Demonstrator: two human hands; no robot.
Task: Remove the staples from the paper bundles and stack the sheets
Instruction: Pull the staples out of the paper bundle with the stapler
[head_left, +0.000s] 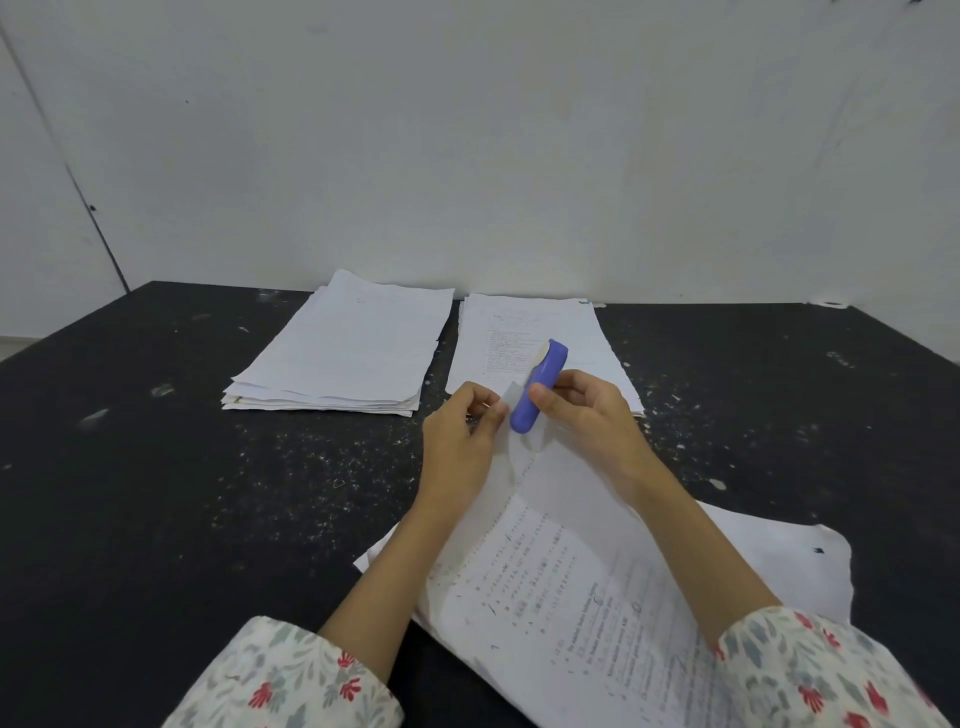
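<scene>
Hands worked above the desk (156, 493): left hand (460, 441) pinched the paper bundle (561, 571) corner, right hand (587, 410) gripped a purple staple remover (537, 387).

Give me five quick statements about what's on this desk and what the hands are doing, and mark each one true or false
1. The right hand holds a purple staple remover. True.
2. The left hand lies flat on the table, holding nothing. False: it pinches the raised corner of the paper bundle in front of the person.
3. Two paper stacks lie side by side at the far edge, the left stack and the right stack. True.
4. The staple remover rests on the left stack. False: it is held in the air above the near end of the right stack.
5. The table top is white. False: it is black, flecked with small pale bits.
</scene>
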